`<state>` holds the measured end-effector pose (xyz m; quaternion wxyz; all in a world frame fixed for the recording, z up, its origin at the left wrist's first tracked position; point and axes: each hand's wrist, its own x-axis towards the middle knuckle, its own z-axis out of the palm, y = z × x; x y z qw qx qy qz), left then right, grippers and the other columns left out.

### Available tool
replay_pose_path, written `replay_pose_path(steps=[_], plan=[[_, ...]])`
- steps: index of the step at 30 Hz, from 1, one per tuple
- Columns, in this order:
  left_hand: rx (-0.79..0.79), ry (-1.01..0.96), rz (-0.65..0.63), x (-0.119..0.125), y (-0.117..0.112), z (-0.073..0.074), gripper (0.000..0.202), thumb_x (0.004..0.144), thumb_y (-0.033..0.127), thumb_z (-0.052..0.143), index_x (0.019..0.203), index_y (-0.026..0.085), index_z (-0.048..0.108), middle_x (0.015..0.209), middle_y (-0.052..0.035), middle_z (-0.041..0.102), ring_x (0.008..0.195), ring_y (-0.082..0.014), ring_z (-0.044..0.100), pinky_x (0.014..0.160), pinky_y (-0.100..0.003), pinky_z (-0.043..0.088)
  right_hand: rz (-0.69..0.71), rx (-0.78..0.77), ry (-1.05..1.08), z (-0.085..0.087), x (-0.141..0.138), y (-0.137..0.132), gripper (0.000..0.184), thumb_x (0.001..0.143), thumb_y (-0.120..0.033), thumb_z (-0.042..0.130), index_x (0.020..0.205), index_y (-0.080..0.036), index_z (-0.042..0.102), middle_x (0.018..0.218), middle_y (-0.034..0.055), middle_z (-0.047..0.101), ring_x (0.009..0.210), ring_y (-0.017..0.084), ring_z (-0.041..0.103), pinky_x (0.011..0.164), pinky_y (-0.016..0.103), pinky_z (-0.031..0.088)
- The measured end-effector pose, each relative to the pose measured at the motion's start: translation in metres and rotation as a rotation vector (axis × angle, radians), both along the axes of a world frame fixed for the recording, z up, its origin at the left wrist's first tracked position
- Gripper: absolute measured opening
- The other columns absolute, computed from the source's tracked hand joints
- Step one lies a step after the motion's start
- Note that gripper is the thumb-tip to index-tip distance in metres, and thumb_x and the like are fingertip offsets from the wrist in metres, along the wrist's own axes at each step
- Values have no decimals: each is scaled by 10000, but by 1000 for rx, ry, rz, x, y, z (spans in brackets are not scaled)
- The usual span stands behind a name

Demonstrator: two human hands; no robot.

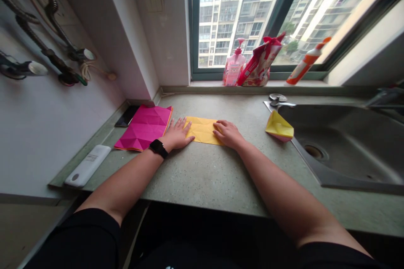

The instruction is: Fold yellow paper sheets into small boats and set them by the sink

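Observation:
A folded yellow paper (203,129) lies flat on the grey-green countertop (202,176). My left hand (176,134), with a black watch on its wrist, lies flat with its fingers spread on the paper's left edge. My right hand (227,133) rests on the paper's right edge, fingers curled and pressed down on it. A creased pink paper stack (145,127) lies just left of my left hand. A folded yellow paper shape (279,127) sits to the right, at the sink's rim.
A steel sink (347,147) fills the right side. A phone (126,116) and a white remote-like device (88,164) lie along the left wall. A pink pump bottle (234,65), a red bag (260,65) and an orange bottle (304,64) stand on the window sill.

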<state>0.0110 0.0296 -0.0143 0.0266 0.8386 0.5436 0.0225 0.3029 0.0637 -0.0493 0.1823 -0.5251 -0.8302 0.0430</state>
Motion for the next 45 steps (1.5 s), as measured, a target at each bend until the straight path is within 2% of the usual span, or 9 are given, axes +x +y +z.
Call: replay_pose_path(steps=[5,8,12,16,22,29,35,41,45], plan=[[131,-169,-209,32,-22,10,510,1067,320,556,1560,194,590,1561,-171,617,1463,-327,555,1256,-517,437,-13,29,6,2,2,-2,381,1067,-260,533,1354,-236,782,1464,134,731,1298,312,684,1130,450,503],[106,-144,-219,50,-29,10,355,1091,402,565,1338,208,731,1321,-153,713,1250,-331,649,1122,-513,530,-32,40,-3,7,3,-5,334,1055,-292,568,1257,-258,831,1382,127,769,1222,322,703,1090,464,517],[116,-138,-164,55,-23,8,326,1063,420,634,1248,178,750,1259,-160,691,1193,-337,642,1102,-516,531,-75,69,24,16,5,-8,300,1051,-338,601,1166,-243,861,1265,141,796,1145,330,707,1049,477,519],[123,-220,-229,42,-16,3,320,1034,418,689,1265,205,749,1318,-139,668,1247,-316,622,1146,-496,517,52,68,63,14,2,-12,270,1023,-332,670,1222,-267,840,1335,117,783,1241,321,673,1100,482,495],[59,-270,-244,30,-13,-4,447,975,525,765,1320,242,736,1405,-131,622,1374,-345,561,1223,-539,471,43,19,73,6,5,-11,220,1003,-298,706,1165,-339,849,1361,74,792,1287,339,665,1193,629,380],[1,-247,-252,28,-19,1,550,949,530,757,1406,230,698,1503,-160,593,1463,-382,513,1329,-618,325,-44,130,156,13,16,-6,222,1018,-363,666,1023,-276,870,1196,99,842,1139,340,730,1101,568,492],[-35,-236,-273,26,-25,5,604,957,656,721,1373,223,656,1516,-169,597,1503,-375,499,1362,-705,146,161,148,154,16,8,-12,209,1034,-314,652,1080,-278,853,1215,68,842,1144,298,747,1055,494,546],[82,-319,-398,22,-21,7,454,944,486,808,1312,244,703,1471,-135,655,1408,-351,583,1298,-632,300,146,76,88,13,8,-11,163,1008,-319,697,1053,-300,852,1204,59,844,1123,311,749,1046,522,535],[129,-320,-515,20,-19,12,123,1022,334,699,1070,244,767,1155,-58,765,1060,-245,698,1049,-442,485,152,51,98,13,8,-9,167,1006,-351,702,1051,-293,852,1208,71,840,1126,314,746,1060,525,523]])
